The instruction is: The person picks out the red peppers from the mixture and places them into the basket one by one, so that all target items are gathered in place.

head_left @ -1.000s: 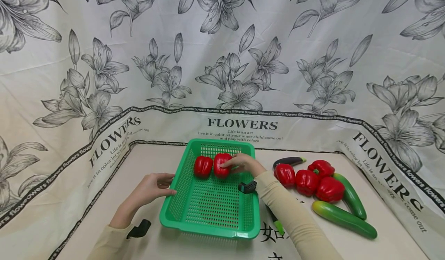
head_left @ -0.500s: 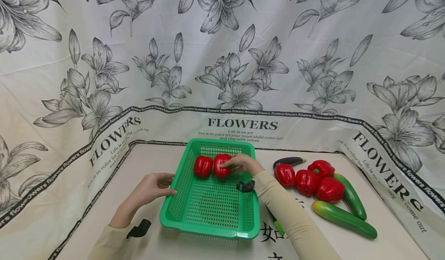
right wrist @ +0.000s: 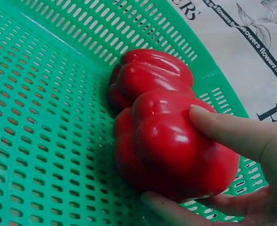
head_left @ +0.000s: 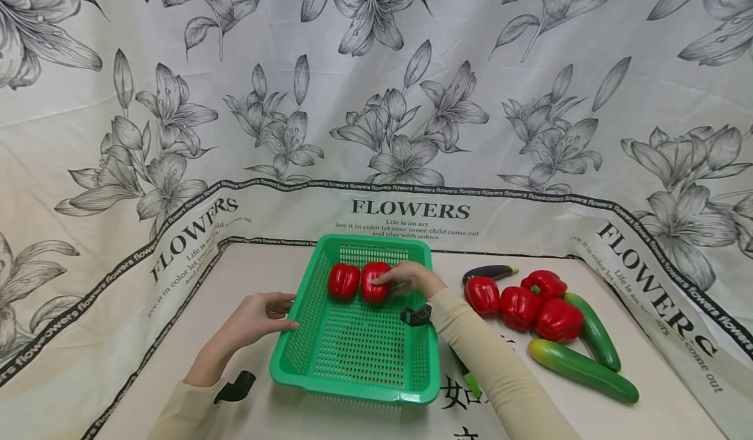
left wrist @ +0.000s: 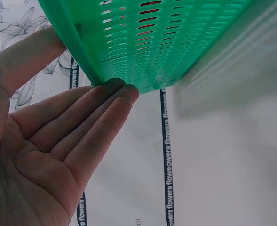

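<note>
Inside a green plastic basket (head_left: 353, 395), two red bell peppers stand side by side toward the back. My right hand (head_left: 412, 276) holds the right-hand bell pepper (head_left: 372, 291), thumb on one side and fingers around the other, as the right wrist view also shows. Close against it sits the other bell pepper (right wrist: 150, 70). My left hand (head_left: 257, 319) is at the basket's left side, fingers fairly straight. In the left wrist view its fingertips (left wrist: 129, 92) touch or nearly touch the perforated wall (left wrist: 143, 47), and the thumb reaches the rim.
Right of the basket lie several more red bell peppers (head_left: 519, 309), a dark eggplant (head_left: 488, 272) and two green cucumber-like vegetables (head_left: 582, 369). A green-tipped dark vegetable (head_left: 472, 384) is partly hidden by my right forearm. Behind hangs a flower-printed cloth (head_left: 406, 133).
Almost nothing differs. The held bell pepper and my right hand have shifted very slightly toward me; the left hand and basket stay in place.
</note>
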